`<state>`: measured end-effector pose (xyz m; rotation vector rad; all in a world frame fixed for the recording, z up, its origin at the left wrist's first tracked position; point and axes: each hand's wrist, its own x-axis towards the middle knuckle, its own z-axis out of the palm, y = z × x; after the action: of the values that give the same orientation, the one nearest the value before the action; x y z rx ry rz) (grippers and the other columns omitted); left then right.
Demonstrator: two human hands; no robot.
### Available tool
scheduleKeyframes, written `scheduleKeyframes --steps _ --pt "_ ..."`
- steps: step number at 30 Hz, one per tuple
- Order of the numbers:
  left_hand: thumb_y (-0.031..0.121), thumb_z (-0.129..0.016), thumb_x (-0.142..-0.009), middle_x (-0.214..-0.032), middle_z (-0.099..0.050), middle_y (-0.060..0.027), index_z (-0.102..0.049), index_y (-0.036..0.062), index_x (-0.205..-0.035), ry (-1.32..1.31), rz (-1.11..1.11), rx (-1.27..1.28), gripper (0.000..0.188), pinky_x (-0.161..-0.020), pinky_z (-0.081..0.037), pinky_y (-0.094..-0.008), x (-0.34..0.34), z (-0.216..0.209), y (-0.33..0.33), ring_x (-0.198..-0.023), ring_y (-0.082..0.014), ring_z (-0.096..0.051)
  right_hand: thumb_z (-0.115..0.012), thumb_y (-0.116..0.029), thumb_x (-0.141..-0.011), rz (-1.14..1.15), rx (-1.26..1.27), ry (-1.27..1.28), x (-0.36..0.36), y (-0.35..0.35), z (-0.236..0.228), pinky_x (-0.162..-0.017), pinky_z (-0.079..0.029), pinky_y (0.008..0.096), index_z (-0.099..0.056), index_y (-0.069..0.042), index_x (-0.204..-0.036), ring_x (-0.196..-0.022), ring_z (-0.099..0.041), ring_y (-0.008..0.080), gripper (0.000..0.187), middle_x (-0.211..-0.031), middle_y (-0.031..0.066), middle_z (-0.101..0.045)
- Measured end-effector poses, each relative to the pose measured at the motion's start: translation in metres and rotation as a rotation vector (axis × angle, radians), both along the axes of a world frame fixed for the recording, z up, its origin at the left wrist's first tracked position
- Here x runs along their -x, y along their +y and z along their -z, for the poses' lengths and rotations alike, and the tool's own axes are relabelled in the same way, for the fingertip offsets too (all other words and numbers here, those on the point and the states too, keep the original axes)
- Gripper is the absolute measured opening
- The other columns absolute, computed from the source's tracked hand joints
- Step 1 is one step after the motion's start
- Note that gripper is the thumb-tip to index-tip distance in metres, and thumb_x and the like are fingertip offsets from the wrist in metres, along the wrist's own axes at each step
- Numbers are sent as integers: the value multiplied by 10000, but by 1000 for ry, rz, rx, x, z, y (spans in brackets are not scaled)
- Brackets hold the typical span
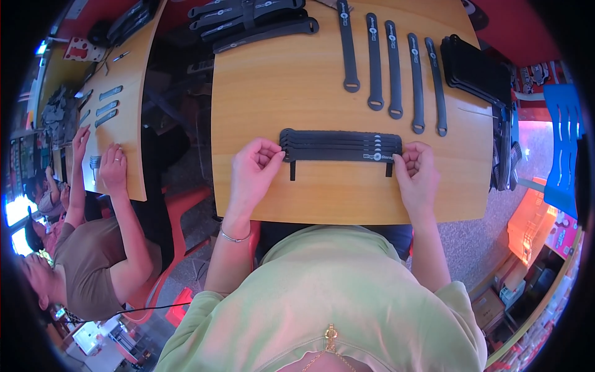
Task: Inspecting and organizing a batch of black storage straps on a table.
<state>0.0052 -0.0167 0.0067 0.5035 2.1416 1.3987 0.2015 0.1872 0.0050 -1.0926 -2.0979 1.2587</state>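
A fanned stack of dark grey hook-and-loop straps (328, 146) lies crosswise on the wooden table in front of me, with pale print on the nearest strap. My left hand (256, 170) is closed at its left end, thumb and fingertips pinching the strap ends. At the right end my right hand (418, 173) pinches the stack in the same way, thumb on the near side. Two short narrow black strips, a left one (292, 171) and a right one (389, 169), stick out from under the near edge. Beyond the stack, several loose straps (375, 68) with slotted ends lie lengthwise, side by side.
Bundled straps (257, 28) are piled at the far left of the table (260, 105). Black flat items (474, 69) are stacked at its right edge. A co-worker (102, 266) handles small grey straps at another table (127, 139) on the left. An orange crate (530, 223) stands at right.
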Motion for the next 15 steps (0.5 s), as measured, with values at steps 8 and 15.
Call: scheduleKeyframes --steps 8,15 --pt "-8 -643 -784 -678 -588 4 -599 -12 -827 -7 4 7 62 -524 -407 -161 -1 -1 0 -577 -26 -502 -667 -8 -781 1 -19 -7 -3 0 1 -520 -429 198 -527 -32 -974 -569 -507 64 240 -687 17 -551" --pt "-8 -644 -782 -674 -590 2 -597 -12 -826 4 6 11 64 -517 -407 -163 1 1 0 -569 -26 -506 -671 -10 -776 4 -6 -26 0 0 2 -523 -433 200 -542 -31 -961 -569 -503 65 227 -693 14 -551"
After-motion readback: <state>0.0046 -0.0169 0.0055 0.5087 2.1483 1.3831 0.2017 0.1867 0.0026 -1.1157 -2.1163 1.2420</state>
